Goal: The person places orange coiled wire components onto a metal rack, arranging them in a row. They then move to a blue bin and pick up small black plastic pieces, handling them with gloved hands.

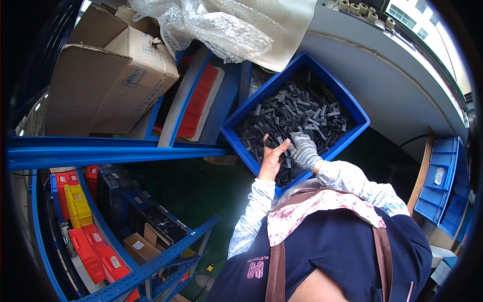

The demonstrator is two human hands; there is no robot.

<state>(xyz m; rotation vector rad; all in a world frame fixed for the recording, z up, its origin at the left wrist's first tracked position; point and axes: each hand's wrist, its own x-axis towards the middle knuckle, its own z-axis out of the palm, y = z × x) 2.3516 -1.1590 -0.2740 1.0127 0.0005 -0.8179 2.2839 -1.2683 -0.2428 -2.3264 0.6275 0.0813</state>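
A deep blue plastic bin (358,103) stands in front of me, holding a heap of short dark grey and black plastic pieces (302,108). My left hand (271,160) is bare and reaches over the near side of the bin. Its thumb points right, and a few black pieces lie between thumb and fingers. Close beside it, my right hand (304,152) wears a grey knit glove. The gloved fingers are bent down among the pieces next to the left thumb, and their tips are partly hidden. Patterned sleeves cover both forearms.
Blue metal racking (115,151) runs along the left, with an open cardboard box (105,90) on it. Bubble wrap (221,30) hangs behind the bin. Red bins (93,246) and a yellow bin (78,205) sit lower left. Blue trays (436,176) stand at right.
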